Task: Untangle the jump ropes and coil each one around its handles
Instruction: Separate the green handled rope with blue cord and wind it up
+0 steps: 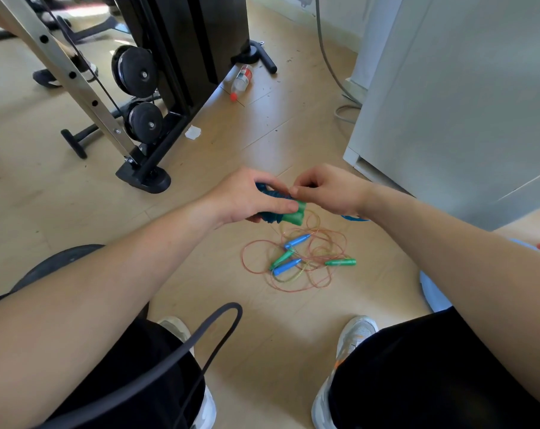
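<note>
My left hand (250, 196) grips a pair of green handles (293, 216) with a blue rope wound tightly around them (273, 216). Just to its right, my right hand (327, 190) pinches the blue rope at the bundle's top, and a loose blue loop (355, 218) trails under that wrist. On the floor below lies a tangle of thin orange and yellow ropes (296, 258) with two blue handles (296, 241) and two green handles (341, 262) mixed in.
A black weight machine (169, 88) stands at the back left, with a plastic bottle (241, 82) lying beside it. A white cabinet (448, 103) fills the right. A black band (213, 332) loops over my left knee. My shoes (352, 335) flank the wooden floor.
</note>
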A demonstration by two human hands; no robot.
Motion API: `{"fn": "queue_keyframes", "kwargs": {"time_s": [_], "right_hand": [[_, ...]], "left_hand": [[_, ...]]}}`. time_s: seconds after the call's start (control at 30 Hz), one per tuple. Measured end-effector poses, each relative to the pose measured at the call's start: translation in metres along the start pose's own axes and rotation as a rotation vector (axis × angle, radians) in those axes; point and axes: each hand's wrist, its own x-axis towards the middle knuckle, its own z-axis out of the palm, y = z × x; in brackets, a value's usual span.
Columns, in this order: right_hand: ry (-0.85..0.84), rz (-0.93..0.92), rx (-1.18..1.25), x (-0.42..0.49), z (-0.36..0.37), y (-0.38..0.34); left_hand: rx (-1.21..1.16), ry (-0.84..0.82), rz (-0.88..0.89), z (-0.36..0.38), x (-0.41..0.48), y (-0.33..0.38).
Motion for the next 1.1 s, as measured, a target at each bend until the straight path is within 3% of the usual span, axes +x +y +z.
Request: {"fn": "queue_keyframes", "kwargs": {"time_s": [0.13,0.33,0.8,0.93,1.1], "right_hand": [[0.065,-0.021,0.044,0.002,0.002,0.0],[0.296,-0.086,0.183,0.0,-0.001,0.002],[0.247,-0.029,0.163,-0.002,-0.005,0.015],[0.239,-0.02,0.195,-0.002,-0.005,0.016],[0.259,-0.062,0.058,0.0,-0.004,0.013]], "left_hand": [[-0.035,-0.017,-0.021,0.0,0.001,-0.004],[-0.139,0.175,-0.019,-0.003,0.008,-0.004],[-0.302,0.309,-0.01,0.003,0.007,-0.007],[-0.283,0.259,-0.004,-0.001,0.009,-0.006],[-0.206,0.17,-0.025,0.0,0.015,-0.014]]}}
